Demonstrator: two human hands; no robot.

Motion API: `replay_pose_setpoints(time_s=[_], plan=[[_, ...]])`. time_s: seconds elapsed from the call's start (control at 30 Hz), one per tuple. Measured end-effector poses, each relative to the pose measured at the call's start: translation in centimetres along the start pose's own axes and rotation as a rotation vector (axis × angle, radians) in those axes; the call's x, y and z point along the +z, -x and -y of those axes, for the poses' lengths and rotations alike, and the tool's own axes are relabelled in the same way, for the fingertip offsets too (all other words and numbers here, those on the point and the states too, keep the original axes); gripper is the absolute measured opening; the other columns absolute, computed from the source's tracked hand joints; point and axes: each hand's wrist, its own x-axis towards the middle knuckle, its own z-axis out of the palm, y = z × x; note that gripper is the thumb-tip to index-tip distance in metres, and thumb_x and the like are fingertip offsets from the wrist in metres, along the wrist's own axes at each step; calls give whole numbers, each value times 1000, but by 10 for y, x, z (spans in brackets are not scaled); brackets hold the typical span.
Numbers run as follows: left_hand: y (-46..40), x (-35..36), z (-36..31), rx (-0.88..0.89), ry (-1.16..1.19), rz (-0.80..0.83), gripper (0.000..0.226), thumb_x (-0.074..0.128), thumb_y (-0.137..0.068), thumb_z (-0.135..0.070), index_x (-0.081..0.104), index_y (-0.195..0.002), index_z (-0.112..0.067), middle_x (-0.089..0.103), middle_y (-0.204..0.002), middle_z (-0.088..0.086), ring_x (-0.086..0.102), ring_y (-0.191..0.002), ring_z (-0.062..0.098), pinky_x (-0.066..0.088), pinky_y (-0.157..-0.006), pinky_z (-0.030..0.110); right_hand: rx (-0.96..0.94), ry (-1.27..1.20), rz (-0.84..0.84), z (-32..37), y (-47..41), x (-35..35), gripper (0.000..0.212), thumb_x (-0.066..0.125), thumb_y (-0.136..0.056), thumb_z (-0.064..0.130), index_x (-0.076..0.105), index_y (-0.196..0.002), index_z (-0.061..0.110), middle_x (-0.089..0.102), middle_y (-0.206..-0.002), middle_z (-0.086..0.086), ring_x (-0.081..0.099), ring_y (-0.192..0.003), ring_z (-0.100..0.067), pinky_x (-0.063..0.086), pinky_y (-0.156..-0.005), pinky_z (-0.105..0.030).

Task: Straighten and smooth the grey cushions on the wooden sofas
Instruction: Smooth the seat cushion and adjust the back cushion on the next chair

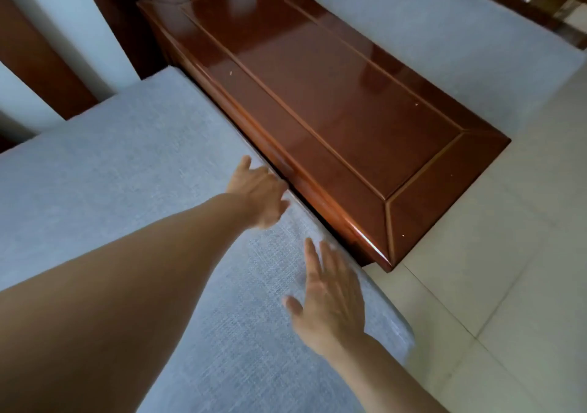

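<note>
A grey seat cushion fills the left and bottom of the head view, lying flat on a wooden sofa. My left hand reaches across it to its right edge, fingers bent down into the gap beside the wooden side table; whether they hold the fabric is hidden. My right hand lies flat on the cushion near its front right corner, fingers straight and spread. A second grey cushion lies on the neighbouring sofa at the upper right.
A glossy dark red wooden side table stands between the two cushions. Wooden backrest slats rise at the upper left. Pale floor tiles cover the right side.
</note>
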Motion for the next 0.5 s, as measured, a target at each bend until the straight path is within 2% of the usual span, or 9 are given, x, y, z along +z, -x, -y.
replay_pose_setpoints(time_s=[0.03,0.1,0.17,0.2,0.37,0.5], plan=[[7,10,2,-12,-6,107,42,31,-100,-45,46,-133,-24,54,-131,-6,41,-128,17,21,-106,45,6,-20,120,-3,0,7,92,52,-92,52,-13,-152,23,-8,-161,-5,-5,-148,-27,10,-120,-43],[25,34,9,-31,29,274,49,29,-101,-45,26,-149,-32,28,-155,-7,22,-143,16,18,-111,47,19,-13,209,-3,-2,20,91,48,-95,52,-17,-151,24,-18,-160,-3,-15,-147,-26,5,-121,-44],[42,49,14,-28,76,332,55,29,-102,-45,7,-152,-37,0,-161,-10,8,-147,17,16,-113,49,12,3,224,0,-1,28,89,46,-96,50,-18,-151,24,-19,-160,-4,-16,-147,-26,3,-120,-44],[50,54,14,-28,96,335,58,29,-101,-46,2,-152,-38,-6,-160,-10,5,-148,17,15,-114,49,2,18,223,1,0,30,88,46,-96,49,-18,-151,24,-19,-160,-4,-16,-147,-26,2,-120,-44],[81,64,4,-105,228,222,65,35,-99,-50,1,-152,-35,-2,-161,-4,6,-147,19,12,-115,50,-52,54,156,5,8,31,86,48,-97,42,-16,-151,23,-17,-160,-3,-17,-147,-25,1,-120,-44],[125,72,-11,-212,312,193,68,37,-98,-50,0,-152,-32,-2,-161,-3,4,-148,19,10,-116,50,-153,87,141,5,22,24,86,50,-97,36,-15,-151,23,-17,-160,-3,-16,-147,-23,1,-121,-42]])
